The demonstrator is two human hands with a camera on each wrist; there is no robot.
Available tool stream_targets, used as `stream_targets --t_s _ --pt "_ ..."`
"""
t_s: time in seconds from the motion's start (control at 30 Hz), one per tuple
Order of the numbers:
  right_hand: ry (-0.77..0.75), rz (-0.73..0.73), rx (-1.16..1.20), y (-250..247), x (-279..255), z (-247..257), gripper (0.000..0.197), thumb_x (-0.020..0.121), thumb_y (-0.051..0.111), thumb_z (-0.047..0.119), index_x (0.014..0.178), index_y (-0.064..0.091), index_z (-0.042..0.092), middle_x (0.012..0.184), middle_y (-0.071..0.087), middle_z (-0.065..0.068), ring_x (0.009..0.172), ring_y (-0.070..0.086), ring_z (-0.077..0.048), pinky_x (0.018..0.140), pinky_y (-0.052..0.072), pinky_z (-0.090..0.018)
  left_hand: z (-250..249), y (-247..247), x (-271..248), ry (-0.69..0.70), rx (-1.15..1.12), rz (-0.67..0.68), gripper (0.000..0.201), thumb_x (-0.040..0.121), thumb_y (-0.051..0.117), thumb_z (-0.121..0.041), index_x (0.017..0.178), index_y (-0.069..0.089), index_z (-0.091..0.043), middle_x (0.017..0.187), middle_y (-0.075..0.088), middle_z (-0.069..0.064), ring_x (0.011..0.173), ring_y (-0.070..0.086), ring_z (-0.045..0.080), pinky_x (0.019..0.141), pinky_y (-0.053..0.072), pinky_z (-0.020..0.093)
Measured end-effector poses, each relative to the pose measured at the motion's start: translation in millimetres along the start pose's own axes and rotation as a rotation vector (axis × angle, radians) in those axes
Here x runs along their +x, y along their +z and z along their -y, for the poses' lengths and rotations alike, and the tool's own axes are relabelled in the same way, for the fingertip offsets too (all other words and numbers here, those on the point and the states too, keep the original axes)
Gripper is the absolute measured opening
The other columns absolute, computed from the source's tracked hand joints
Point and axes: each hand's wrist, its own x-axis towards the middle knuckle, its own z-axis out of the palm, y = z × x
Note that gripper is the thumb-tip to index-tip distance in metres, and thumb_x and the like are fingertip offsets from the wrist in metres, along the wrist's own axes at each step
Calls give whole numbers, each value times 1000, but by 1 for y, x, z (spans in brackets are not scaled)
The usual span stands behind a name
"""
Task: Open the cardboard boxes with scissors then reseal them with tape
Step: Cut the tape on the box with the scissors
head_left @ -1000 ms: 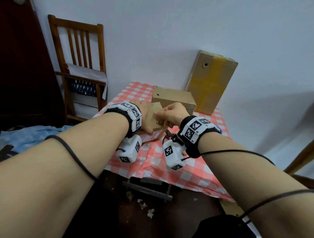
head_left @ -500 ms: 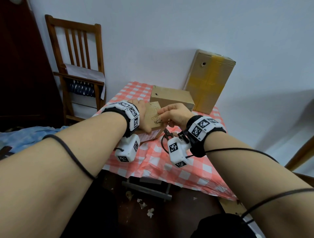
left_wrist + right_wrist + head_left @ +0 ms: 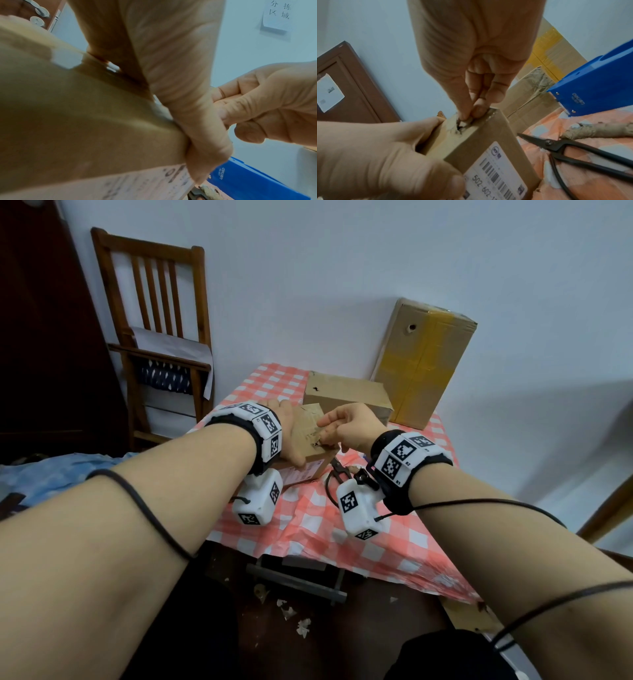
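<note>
A small cardboard box [image 3: 313,431] with a barcode label [image 3: 496,175] stands on the checked tablecloth. My left hand [image 3: 294,440] grips its left side, thumb on the near face [image 3: 453,182]. My right hand [image 3: 323,440] pinches a torn bit of tape [image 3: 467,121] between thumb and forefinger at the box's top edge, beside a dark tear. Black scissors [image 3: 573,151] lie shut on the cloth just right of the box, with no hand on them. A blue tape dispenser [image 3: 594,86] sits behind them.
A flat brown box [image 3: 346,395] and a tall box with yellow tape [image 3: 424,364] stand behind by the wall. A crumpled strip of used tape [image 3: 599,129] lies near the scissors. A wooden chair [image 3: 161,337] is left of the table; scraps litter the floor [image 3: 291,614].
My right wrist has swung out to the right and lifted a little while its fingers stay at the box's top. The left hand keeps its hold on the box.
</note>
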Motion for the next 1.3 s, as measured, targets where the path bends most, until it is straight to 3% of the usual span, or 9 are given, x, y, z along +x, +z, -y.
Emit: stream_targets --t_s 0.13,0.43,0.67,0.77,0.9,1.03,1.1,1.17,1.3 --pt "14 -25 -26 -5 0 1 22 78 69 -5 80 62 16 87 67 -10 70 61 -15 44 43 -16 0 0 1 4 10 8 104 56 79 -62 132 35 -6 124 46 15 112 50 31 95 45 43" --pt "52 -39 28 -9 -3 2 18 78 67 -11 77 62 7 70 65 -11 54 63 -15 40 45 -17 0 0 1 -8 1 17 106 55 79 -63 132 34 -6 125 45 15 114 48 32 97 44 46" --pt "68 -70 30 -10 -4 2 24 85 51 -6 68 64 4 61 60 -9 48 58 -16 37 39 -20 2 -1 1 -9 -33 28 110 50 79 -67 133 34 -9 124 46 13 112 49 31 96 44 47" --pt "100 -77 51 -5 -2 4 12 83 63 1 73 67 -3 55 60 -10 52 59 -20 45 49 -24 4 0 1 -16 -60 30 117 46 78 -72 135 32 -11 127 45 11 114 48 30 97 43 45" --pt "88 -65 -24 1 1 2 27 71 83 15 78 71 -9 65 69 -13 52 63 -17 61 59 -28 4 1 3 -21 -75 37 117 47 78 -72 136 31 -12 131 43 11 117 46 30 98 42 44" --pt "96 -87 -70 5 7 1 22 69 84 11 76 72 -6 69 71 -15 61 66 -23 75 59 -42 9 -1 5 -21 -107 61 122 46 73 -78 138 29 -12 134 42 11 120 45 30 100 41 43" --pt "110 -82 -80 5 6 2 21 69 84 10 78 72 -6 72 71 -16 62 66 -23 73 59 -39 11 -4 8 -24 -169 83 115 52 68 -79 139 31 -15 134 43 8 121 44 29 101 40 43" --pt "119 -81 -83 4 3 4 20 72 81 8 79 72 -8 69 70 -16 57 64 -20 65 59 -32 11 -7 13 -37 -262 114 94 70 66 -65 142 32 -16 139 41 8 126 41 30 102 38 41" --pt "206 -144 228 0 2 4 14 88 55 -1 77 59 -9 57 58 -13 43 54 -19 40 48 -22 12 -3 21 -81 -326 108 88 81 65 -55 148 26 -13 147 36 11 132 36 29 107 33 42"
